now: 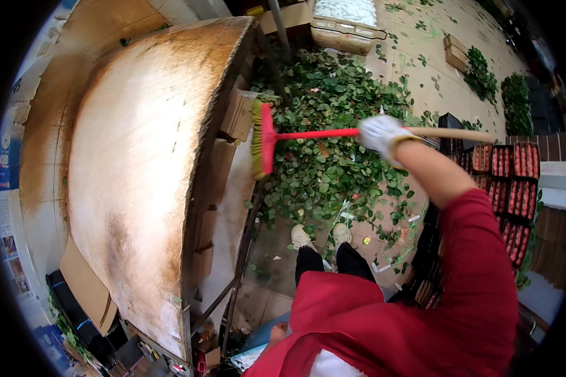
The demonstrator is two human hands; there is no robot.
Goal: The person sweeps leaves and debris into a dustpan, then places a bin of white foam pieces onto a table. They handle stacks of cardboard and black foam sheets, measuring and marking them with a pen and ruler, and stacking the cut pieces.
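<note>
The right hand (378, 135), in a white glove (383, 129), is closed around the broom (321, 133), fingers wrapped over the handle where red gives way to bare wood; the broom lies crosswise over the leaves (333, 164), its red head (268, 141) just beside the table's right edge, the yellow-green bristles (256, 141) turned toward that edge; whether they touch anything I cannot tell. The left hand (280, 332) is bare and low, partly hidden by the red clothing (339, 298), near a light-blue thing (258, 339) — its grip I cannot tell.

The table (138, 157) is broad, pale and brown-stained; boxes (239, 115) sit under its right edge; a cardboard sheet (85, 286) stands by its lower left corner. Leaves lie thickly heaped on the tiled floor (271, 294) — up to near the shoes (302, 237); a crate (339, 41) of white pieces (346, 9) stands beyond the heap; black trays (512, 161) of red pieces (526, 160) fill the floor's right side.
</note>
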